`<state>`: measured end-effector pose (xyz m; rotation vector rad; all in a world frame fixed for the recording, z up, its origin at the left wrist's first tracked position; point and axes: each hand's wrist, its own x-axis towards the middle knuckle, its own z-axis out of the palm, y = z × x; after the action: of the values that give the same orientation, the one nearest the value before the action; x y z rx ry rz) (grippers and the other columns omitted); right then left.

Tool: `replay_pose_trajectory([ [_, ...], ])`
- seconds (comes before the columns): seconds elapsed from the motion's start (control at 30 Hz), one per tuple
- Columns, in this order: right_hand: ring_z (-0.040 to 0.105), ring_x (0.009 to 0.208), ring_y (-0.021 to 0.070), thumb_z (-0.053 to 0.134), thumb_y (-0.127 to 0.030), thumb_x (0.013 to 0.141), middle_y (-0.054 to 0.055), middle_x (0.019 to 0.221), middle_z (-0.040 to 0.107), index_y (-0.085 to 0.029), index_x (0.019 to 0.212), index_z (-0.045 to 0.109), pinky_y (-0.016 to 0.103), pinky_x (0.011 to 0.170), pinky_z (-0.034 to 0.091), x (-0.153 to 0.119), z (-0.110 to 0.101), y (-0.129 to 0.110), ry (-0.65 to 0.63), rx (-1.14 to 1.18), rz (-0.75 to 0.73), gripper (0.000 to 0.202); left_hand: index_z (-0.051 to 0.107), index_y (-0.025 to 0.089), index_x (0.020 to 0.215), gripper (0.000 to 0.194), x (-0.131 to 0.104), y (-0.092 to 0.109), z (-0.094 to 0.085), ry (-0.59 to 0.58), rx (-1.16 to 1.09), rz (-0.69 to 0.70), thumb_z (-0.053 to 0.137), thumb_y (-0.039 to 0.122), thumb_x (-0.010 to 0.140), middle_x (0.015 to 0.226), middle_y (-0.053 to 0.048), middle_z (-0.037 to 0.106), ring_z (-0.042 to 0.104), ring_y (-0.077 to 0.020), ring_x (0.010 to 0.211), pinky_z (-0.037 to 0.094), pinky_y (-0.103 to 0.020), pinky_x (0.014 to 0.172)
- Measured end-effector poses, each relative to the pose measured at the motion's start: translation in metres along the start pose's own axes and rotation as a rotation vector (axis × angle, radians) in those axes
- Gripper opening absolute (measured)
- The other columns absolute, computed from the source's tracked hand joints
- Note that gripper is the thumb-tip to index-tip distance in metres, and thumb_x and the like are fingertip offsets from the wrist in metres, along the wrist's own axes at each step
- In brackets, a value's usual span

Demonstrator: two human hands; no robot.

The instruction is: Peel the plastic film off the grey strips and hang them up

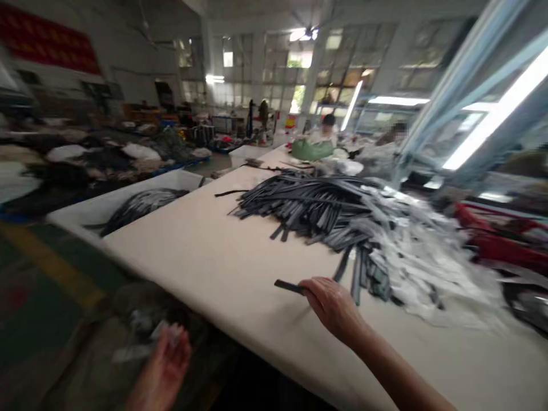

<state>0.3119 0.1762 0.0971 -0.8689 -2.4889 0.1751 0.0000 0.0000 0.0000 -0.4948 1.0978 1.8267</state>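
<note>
My right hand (333,305) is closed above the table, its fingers pinching a dark grey strip (287,286) that looks like fabric. The strip's free end points left. Just beyond lies a big pile of similar dark strips (308,205), some hanging toward the hand. My left hand (168,359) is low at the left, off the table's near edge. It is blurred, palm partly turned up, with a small whitish patch at its fingers that I cannot make out. Below and beside it is a blurred dull green-brown heap (103,342).
The pale table (205,257) runs away from me. Crumpled clear plastic (428,251) lies right of the strips. A white bin (77,217) with dark strips stands along the left edge. Blue metal framing (428,114) with tube lights rises at right. People work at the far end.
</note>
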Motion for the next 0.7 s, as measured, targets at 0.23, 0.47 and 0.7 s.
replay_pose_trajectory([
  [0.23,0.07,0.069,0.018,0.049,-0.013,0.092,0.0,0.083,0.073,-0.024,0.115,0.056,0.027,0.063,0.051,-0.034,0.047,-0.093,-0.172,0.226,-0.172,0.026,0.065,0.013,0.091,0.009,-0.031,-0.039,0.014,-0.037,-0.013,0.007,0.056,0.016,0.093,0.076,-0.003,0.072,0.069,-0.0113,0.06,0.057,-0.02,0.05],
  [0.47,0.071,0.071,0.0193,0.052,-0.012,0.09,0.001,0.089,0.074,-0.025,0.118,0.055,0.028,0.065,0.053,-0.023,0.054,-0.108,-0.264,0.215,-0.18,0.031,0.065,0.013,0.089,0.01,-0.036,-0.063,0.011,-0.074,-0.006,-0.041,0.057,0.017,0.094,0.08,-0.006,0.072,0.07,-0.0119,0.067,0.059,-0.021,0.058],
  [0.7,0.073,0.076,0.0189,0.054,-0.009,0.088,0.004,0.099,0.076,-0.025,0.122,0.056,0.027,0.07,0.057,-0.019,0.059,-0.11,-0.316,0.194,-0.102,0.038,0.065,0.014,0.091,0.011,-0.038,-0.065,0.007,-0.071,-0.012,-0.101,0.058,0.022,0.094,0.081,-0.005,0.073,0.07,-0.0123,0.068,0.058,-0.021,0.056],
])
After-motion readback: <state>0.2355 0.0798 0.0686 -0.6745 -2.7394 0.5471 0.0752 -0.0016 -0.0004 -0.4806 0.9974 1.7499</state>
